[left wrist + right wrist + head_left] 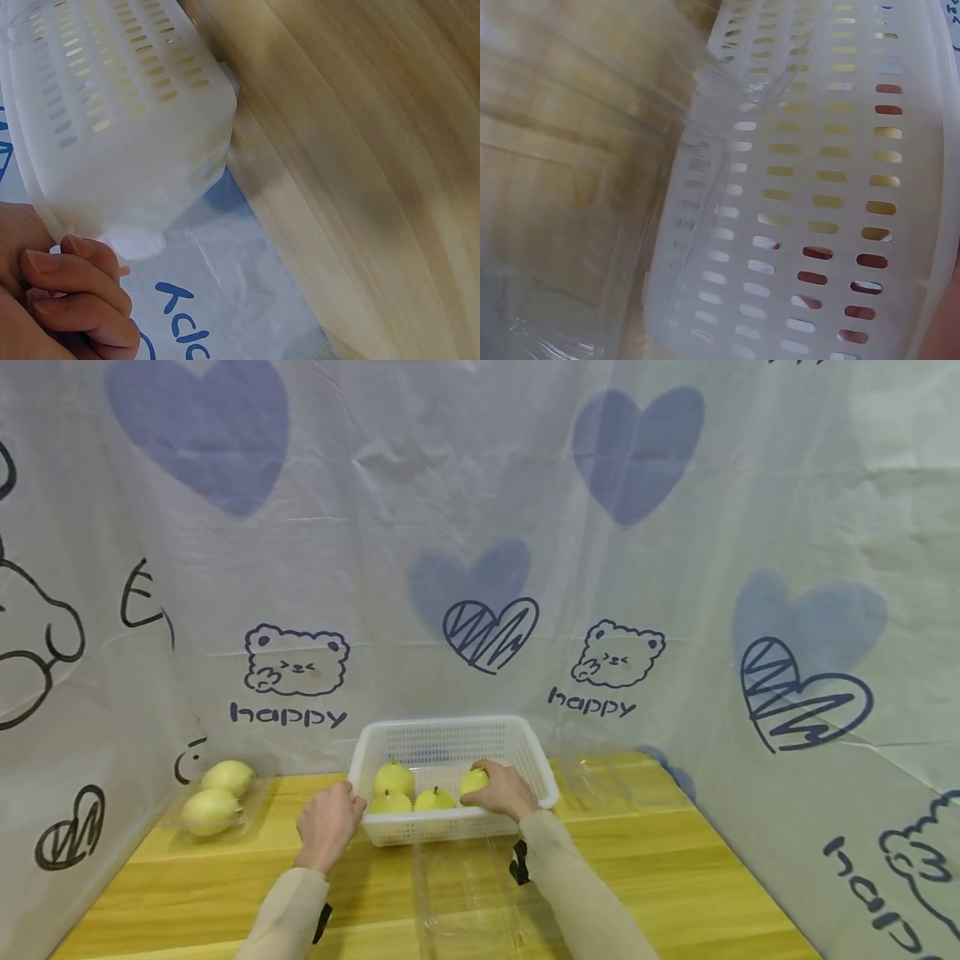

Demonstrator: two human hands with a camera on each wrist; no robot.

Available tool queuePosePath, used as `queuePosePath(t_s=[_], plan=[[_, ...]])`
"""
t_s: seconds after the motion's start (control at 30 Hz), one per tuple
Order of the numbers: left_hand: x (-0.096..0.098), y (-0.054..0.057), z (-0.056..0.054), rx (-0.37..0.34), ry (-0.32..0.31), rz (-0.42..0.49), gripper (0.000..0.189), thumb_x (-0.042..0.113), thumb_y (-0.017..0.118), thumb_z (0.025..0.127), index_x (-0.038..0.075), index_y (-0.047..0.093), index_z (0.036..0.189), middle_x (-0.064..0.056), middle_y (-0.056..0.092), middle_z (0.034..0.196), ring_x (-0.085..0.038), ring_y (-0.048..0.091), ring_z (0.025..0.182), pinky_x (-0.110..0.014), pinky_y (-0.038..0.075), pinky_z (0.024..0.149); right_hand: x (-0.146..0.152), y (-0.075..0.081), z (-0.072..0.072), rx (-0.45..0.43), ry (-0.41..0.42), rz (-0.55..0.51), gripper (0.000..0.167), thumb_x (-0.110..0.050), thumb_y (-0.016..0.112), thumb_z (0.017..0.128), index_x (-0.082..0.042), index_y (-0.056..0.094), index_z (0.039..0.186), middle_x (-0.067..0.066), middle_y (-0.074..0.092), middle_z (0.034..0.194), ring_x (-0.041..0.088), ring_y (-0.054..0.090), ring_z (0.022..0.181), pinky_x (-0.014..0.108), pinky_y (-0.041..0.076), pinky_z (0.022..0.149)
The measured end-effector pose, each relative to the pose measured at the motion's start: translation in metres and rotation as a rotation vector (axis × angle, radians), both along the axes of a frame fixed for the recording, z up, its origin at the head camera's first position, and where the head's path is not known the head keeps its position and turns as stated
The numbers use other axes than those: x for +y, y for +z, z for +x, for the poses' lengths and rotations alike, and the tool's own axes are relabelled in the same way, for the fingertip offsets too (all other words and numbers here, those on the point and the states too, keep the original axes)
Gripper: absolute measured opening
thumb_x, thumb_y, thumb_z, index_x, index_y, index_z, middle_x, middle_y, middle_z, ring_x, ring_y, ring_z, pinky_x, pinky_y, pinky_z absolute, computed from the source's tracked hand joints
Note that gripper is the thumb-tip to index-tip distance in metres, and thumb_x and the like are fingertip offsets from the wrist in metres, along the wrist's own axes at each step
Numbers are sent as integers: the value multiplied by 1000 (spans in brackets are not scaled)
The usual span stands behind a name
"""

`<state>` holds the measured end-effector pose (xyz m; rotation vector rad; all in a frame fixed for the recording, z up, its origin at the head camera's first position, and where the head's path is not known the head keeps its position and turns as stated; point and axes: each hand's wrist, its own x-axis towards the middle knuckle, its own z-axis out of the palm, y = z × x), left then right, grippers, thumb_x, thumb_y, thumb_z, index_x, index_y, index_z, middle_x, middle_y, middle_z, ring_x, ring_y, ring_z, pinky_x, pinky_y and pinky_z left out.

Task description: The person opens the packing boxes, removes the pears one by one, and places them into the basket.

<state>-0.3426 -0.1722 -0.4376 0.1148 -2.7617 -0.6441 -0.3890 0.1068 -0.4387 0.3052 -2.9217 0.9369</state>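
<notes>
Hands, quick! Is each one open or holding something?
Left hand: closed, holding the white basket by its rim.
Right hand: closed, holding a yellow fruit in the basket.

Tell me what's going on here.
A person's left hand grips the left rim of a white perforated plastic basket, while the right hand holds what looks like a yellow pear inside it. Three similar fruits sit there too. Two oval yellow fruits lie to the left, a clear plastic container in front.

Wood-grain table point(660, 868): white basket point(393, 833), clear plastic containers point(461, 893).
</notes>
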Motion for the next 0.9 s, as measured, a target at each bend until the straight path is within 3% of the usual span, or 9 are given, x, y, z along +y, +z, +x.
queuePosePath(t_s=[0.23,0.47,0.9], plan=[[0,1,0,8,-1,13,13,16,58,90,6,61,83,-8,56,68,-22,50,56,-32,36,44,-1,1,-5,-87,20,35,60,-38,81,76,-14,61,128,5,67,103,21,61,87,40,52,78],[2,1,2,29,-9,6,14,15,58,90,6,59,79,-8,56,67,-23,51,56,-33,37,44,1,-2,-13,-140,78,104,54,-35,77,82,-11,62,127,10,65,126,28,62,107,46,52,90],[0,-1,2,45,-9,7,12,14,59,89,5,61,81,-9,58,68,-23,51,56,-34,38,44,-1,0,-15,-170,120,60,51,-30,80,80,-10,65,124,13,61,132,26,61,106,43,52,88]])
